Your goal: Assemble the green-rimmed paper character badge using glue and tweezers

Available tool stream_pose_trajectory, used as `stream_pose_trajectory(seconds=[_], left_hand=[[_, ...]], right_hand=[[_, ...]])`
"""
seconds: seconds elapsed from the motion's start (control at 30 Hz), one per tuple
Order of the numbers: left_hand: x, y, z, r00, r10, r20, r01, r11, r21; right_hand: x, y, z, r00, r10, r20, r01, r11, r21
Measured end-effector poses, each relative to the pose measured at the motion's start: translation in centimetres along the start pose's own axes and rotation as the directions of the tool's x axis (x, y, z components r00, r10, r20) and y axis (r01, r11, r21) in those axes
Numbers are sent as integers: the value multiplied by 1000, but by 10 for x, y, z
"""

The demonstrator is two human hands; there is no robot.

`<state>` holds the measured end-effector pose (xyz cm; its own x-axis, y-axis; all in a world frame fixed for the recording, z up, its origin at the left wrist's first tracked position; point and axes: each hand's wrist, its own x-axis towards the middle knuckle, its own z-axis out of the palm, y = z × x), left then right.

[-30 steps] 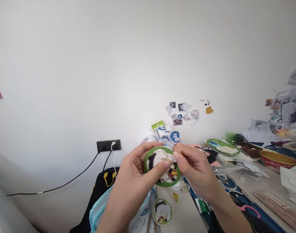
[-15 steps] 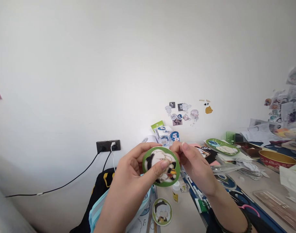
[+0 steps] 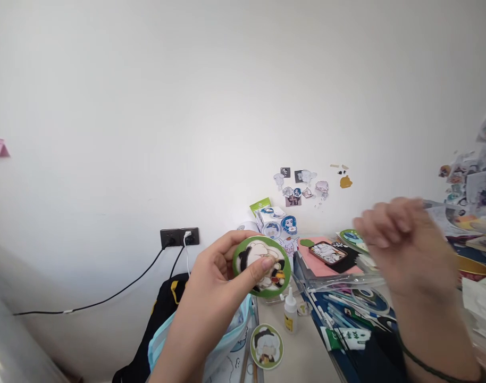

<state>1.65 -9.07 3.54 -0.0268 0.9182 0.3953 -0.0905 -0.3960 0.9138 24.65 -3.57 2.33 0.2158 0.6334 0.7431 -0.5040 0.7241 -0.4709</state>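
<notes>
Head view shows our left hand (image 3: pixel 219 290) pinching a green-edged disc (image 3: pixel 260 251), our right hand (image 3: pixel 410 252) blurred, its grip unclear.

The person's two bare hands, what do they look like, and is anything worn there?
The bare left hand has a short, seemingly unpainted thumbnail, with no ring or sleeve showing. The bare right hand is blurred; a thin, dark cord bracelet lies across its wrist, and dark cloth beside that arm looks like a sleeve.
</notes>
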Motion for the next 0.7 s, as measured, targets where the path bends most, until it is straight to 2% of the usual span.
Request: stream_pose_trajectory(seconds=[0.1, 0.17, 0.3, 0.4, 0.53, 0.63, 0.7], left_hand=[[5, -2, -5, 997, -30, 69, 34, 997, -64], [9, -5, -9, 987, -51, 154, 71, 989, -131], [17, -12, -16, 934, -62, 351, 164, 949, -270], [20, -17, -18, 902, -52, 428, 208, 923, -324], [22, -21, -18, 871, -9, 491, 224, 897, -381], [21, -22, -17, 862, 2, 507, 245, 873, -421], [20, -22, -16, 855, 2, 519, 268, 854, -446]], right_hand=[[7, -15, -19, 975, -185, -127, 168, 977, -131], [7, -15, -23, 957, -254, -139, 219, 950, -224], [-4, 1, -6, 977, -208, 47, 209, 897, -389], [-15, 13, 16, 973, -191, 127, 229, 837, -497], [-29, 22, 39, 959, -13, 283, 186, 782, -595], [-36, 28, 47, 960, -96, 263, 237, 778, -582], [-40, 31, 49, 968, -101, 232, 220, 786, -578]])
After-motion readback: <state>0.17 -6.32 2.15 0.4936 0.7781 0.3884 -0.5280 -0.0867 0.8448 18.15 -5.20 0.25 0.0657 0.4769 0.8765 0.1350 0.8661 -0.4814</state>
